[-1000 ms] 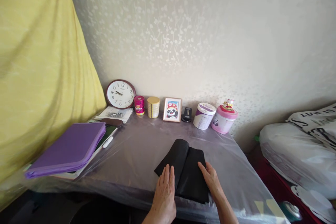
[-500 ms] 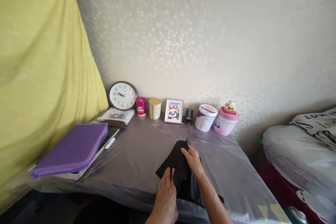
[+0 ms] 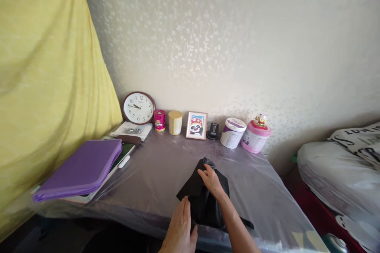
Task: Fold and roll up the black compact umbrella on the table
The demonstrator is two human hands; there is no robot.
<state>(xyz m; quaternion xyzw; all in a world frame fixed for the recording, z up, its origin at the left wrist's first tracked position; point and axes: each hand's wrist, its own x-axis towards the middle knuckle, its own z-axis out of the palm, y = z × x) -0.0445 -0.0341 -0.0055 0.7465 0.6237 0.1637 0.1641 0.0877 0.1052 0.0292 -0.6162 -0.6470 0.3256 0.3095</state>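
Observation:
A black piece of folded fabric (image 3: pixel 196 184) lies at the front of the table, with loose panels, a shiny fold at its far end and a narrow strap at the lower right. What kind of article it is, I cannot tell for sure. My right hand (image 3: pixel 212 182) is closed on its upper part, thumb and fingers pinching the cloth near the far tip. My left hand (image 3: pixel 180 223) sits at the near left edge of the fabric, fingers together and thumb opposite, with cloth between them. Part of the fabric is hidden under my right hand and forearm.
Along the wall stand a clock (image 3: pixel 139 108), a pink tin (image 3: pixel 159 121), a yellow tin (image 3: pixel 175 123), a framed panda picture (image 3: pixel 196 125), a small black device (image 3: pixel 213 131) and two tubs (image 3: pixel 233 133). A purple folder (image 3: pixel 80 168) lies left. Plastic sheeting covers the table (image 3: pixel 148 182).
My right hand has shifted slightly left, folding the far end over, and a panel now spreads out to its right. My left hand has moved nearer me and turned onto its edge.

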